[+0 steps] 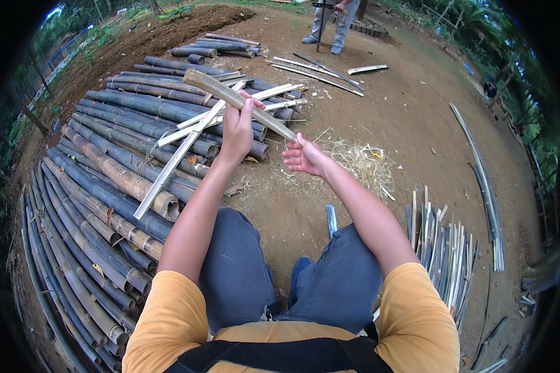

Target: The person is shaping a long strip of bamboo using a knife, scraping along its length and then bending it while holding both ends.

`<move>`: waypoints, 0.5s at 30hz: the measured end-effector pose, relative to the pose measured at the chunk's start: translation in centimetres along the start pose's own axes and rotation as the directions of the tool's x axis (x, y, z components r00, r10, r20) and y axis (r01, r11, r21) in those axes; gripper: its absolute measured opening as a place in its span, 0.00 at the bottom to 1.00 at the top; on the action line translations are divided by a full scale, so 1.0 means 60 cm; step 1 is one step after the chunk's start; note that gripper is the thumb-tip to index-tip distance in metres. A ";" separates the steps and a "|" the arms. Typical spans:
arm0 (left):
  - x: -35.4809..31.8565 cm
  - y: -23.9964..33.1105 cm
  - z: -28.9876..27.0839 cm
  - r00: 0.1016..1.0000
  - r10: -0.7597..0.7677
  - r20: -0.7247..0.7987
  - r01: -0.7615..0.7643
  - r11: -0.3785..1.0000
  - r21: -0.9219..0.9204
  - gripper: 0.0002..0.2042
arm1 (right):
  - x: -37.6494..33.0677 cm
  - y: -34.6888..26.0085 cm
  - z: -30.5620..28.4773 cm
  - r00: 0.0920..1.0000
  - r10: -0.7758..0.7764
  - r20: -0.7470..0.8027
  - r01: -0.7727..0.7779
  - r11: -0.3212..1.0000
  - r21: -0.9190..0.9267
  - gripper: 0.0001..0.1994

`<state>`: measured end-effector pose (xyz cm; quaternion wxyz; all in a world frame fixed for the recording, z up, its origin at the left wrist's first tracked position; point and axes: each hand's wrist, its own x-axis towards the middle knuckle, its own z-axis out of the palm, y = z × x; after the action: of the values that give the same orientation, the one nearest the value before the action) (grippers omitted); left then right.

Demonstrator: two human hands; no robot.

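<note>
A split bamboo piece (206, 83) runs slantwise in front of me, its wide end far left and its narrow end toward my right hand. My left hand (238, 127) is closed around its middle, thumb along the top. My right hand (306, 156) is at the narrow end, its thumb touching or almost touching the tip, its fingers apart and not wrapped round it. Beneath the left hand, pale bamboo strips (179, 155) lie crossed over the pile of bamboo poles (121, 165).
Thin shavings (364, 165) cover the ground right of my right hand. A bundle of split strips (445, 255) lies by my right elbow, with long strips (482, 180) farther right. A flat bluish piece (331, 219) stands by my right knee. Another person (339, 28) stands ahead with a dark upright tool.
</note>
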<state>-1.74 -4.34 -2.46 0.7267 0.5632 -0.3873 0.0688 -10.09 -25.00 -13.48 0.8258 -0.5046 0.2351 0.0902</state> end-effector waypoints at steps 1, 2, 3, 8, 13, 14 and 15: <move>-0.009 -0.008 -0.012 1.000 -0.018 -0.011 0.018 1.000 0.011 0.08 | -0.012 -0.003 0.009 0.999 0.004 0.034 0.006 0.956 -0.294 0.23; -0.017 -0.020 -0.025 0.998 -0.044 -0.053 0.043 0.999 -0.015 0.08 | -0.024 -0.012 0.010 0.997 0.015 0.073 0.028 0.827 -0.561 0.23; -0.029 -0.032 -0.039 0.994 -0.060 -0.089 0.060 0.998 -0.009 0.08 | -0.038 -0.021 0.010 0.993 0.036 0.112 0.065 0.626 -0.777 0.23; -0.068 -0.056 -0.065 0.966 -0.085 -0.243 0.085 0.996 -0.011 0.08 | -0.126 -0.012 -0.181 0.987 -0.076 -0.144 -0.085 0.513 -0.854 0.18; -0.068 -0.061 -0.060 0.956 -0.158 -0.248 0.135 0.985 -0.108 0.11 | -0.237 0.244 -0.389 0.911 -0.140 -0.388 -0.250 0.560 -0.790 0.17; -0.069 -0.063 -0.067 0.956 -0.152 -0.251 0.128 0.986 -0.109 0.11 | -0.271 0.310 -0.391 0.962 -0.165 -0.219 0.004 0.806 -0.593 0.15; -0.069 -0.065 -0.071 0.957 -0.146 -0.252 0.121 0.986 -0.114 0.12 | -0.285 0.371 -0.388 0.957 -0.107 -0.269 -0.072 0.811 -0.580 0.15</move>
<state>-0.42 -0.62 -8.41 0.8007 0.5380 -0.2531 0.0736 -40.53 -33.31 -31.73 0.5880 -0.7435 0.3093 0.0757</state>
